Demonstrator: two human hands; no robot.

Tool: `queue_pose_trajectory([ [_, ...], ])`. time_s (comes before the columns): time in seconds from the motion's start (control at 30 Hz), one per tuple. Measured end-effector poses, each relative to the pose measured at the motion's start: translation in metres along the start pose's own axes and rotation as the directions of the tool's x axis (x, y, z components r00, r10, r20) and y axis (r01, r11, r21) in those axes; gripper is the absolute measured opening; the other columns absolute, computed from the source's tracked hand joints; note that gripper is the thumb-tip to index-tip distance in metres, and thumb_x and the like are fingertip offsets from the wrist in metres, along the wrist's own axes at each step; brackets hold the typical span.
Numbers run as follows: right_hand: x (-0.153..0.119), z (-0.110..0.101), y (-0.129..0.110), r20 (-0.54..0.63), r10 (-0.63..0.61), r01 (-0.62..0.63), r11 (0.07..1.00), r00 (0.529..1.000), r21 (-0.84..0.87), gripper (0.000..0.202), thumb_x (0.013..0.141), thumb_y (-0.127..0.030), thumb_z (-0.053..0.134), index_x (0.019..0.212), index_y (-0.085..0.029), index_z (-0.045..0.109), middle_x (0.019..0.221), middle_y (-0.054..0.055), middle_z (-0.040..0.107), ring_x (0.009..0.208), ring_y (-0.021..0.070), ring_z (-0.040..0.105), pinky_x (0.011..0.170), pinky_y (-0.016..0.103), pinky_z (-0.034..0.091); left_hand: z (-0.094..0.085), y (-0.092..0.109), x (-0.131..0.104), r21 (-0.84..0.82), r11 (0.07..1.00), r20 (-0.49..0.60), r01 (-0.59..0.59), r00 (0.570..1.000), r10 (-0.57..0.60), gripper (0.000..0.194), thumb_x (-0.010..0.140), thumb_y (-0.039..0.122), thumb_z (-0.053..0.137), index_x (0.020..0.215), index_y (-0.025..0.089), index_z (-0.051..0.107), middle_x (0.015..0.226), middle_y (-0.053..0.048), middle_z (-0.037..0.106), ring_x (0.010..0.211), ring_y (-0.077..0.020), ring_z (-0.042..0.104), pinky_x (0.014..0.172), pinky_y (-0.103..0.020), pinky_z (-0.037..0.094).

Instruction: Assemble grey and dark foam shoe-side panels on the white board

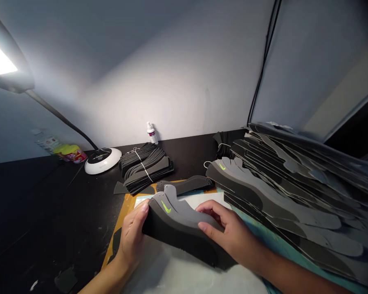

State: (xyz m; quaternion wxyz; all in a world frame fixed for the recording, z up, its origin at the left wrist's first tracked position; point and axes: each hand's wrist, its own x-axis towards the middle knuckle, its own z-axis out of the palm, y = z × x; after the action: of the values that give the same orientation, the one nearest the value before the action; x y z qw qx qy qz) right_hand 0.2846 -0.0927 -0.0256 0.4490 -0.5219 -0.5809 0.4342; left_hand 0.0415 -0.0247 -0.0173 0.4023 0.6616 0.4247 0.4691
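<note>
Between my two hands is a shoe upper panel (184, 230), black along its lower part and grey above, with a small green swoosh near its left end. My left hand (133, 228) grips its left edge, thumb on top. At the upper right edge my right hand (225, 230) holds it, thumb on the front and the fingers curled behind. The panel is tilted above a pale sheet (178, 277). Just behind it, a dark curved piece (187, 184) lies on the work surface.
On the right lie large stacks of similar panels (263, 196). A tied bundle of dark pieces (145, 167) sits at the back left, near a white spray bottle (152, 133). A lit desk lamp (102, 161), a yellow-red packet (72, 153) and a clear bottle (46, 141) stand left.
</note>
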Motion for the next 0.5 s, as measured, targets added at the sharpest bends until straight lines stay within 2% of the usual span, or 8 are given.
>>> queue_pose_trajectory([
  [0.07, -0.001, -0.001, -0.001, 0.008, -0.010, 0.010, 1.000, 1.000, -0.006, 0.018, 0.091, -0.030, 0.061, 0.107, -0.024, 0.063, 0.106, 0.003, 0.068, 0.098, 0.0196, 0.064, 0.089, 0.033, 0.049, -0.001, -0.001, 0.000, 0.010, 1.000, 0.010, -0.002, 1.000, 0.002, 0.038, 0.098, 0.043, 0.052, 0.082, 0.017, 0.075, 0.081, -0.006, 0.070, 0.076, -0.0228, 0.063, 0.074, -0.031, 0.054],
  [0.17, -0.001, -0.002, -0.002, 0.013, -0.020, 0.020, 1.000, 1.000, -0.014, 0.017, 0.092, -0.029, 0.059, 0.107, -0.023, 0.063, 0.106, 0.003, 0.068, 0.097, 0.0189, 0.064, 0.088, 0.032, 0.049, 0.000, 0.004, 0.001, 0.010, 1.000, 0.036, 0.009, 0.999, -0.010, 0.040, 0.099, 0.044, 0.047, 0.094, 0.018, 0.077, 0.090, -0.008, 0.073, 0.089, -0.0265, 0.067, 0.086, -0.035, 0.056],
  [0.23, -0.001, -0.002, -0.002, 0.011, -0.032, 0.032, 0.999, 0.999, -0.019, 0.016, 0.093, -0.029, 0.058, 0.107, -0.023, 0.063, 0.105, 0.003, 0.068, 0.097, 0.0187, 0.064, 0.088, 0.032, 0.049, 0.002, 0.009, 0.002, 0.010, 1.000, 0.013, 0.016, 1.000, -0.016, 0.038, 0.096, 0.045, 0.051, 0.087, 0.019, 0.077, 0.087, -0.008, 0.073, 0.090, -0.0274, 0.068, 0.088, -0.036, 0.056],
  [0.37, 0.001, -0.004, -0.002, 0.004, -0.066, 0.066, 0.997, 0.998, -0.026, 0.013, 0.093, -0.026, 0.059, 0.105, -0.024, 0.064, 0.103, 0.002, 0.069, 0.095, 0.0182, 0.065, 0.087, 0.031, 0.050, 0.008, 0.019, 0.002, -0.002, 0.998, -0.087, 0.062, 0.994, -0.062, 0.035, 0.088, 0.048, 0.061, 0.066, 0.022, 0.069, 0.071, -0.006, 0.069, 0.076, -0.0261, 0.065, 0.075, -0.034, 0.059],
  [0.5, 0.001, -0.007, -0.005, -0.027, -0.117, 0.115, 0.990, 0.993, -0.083, 0.012, 0.091, -0.023, 0.061, 0.102, -0.025, 0.065, 0.100, 0.001, 0.071, 0.093, 0.0179, 0.066, 0.086, 0.030, 0.050, 0.008, 0.018, 0.000, 0.006, 0.996, -0.147, 0.093, 0.985, -0.092, 0.034, 0.084, 0.048, 0.063, 0.061, 0.024, 0.066, 0.066, -0.006, 0.066, 0.072, -0.0262, 0.064, 0.066, -0.032, 0.058],
])
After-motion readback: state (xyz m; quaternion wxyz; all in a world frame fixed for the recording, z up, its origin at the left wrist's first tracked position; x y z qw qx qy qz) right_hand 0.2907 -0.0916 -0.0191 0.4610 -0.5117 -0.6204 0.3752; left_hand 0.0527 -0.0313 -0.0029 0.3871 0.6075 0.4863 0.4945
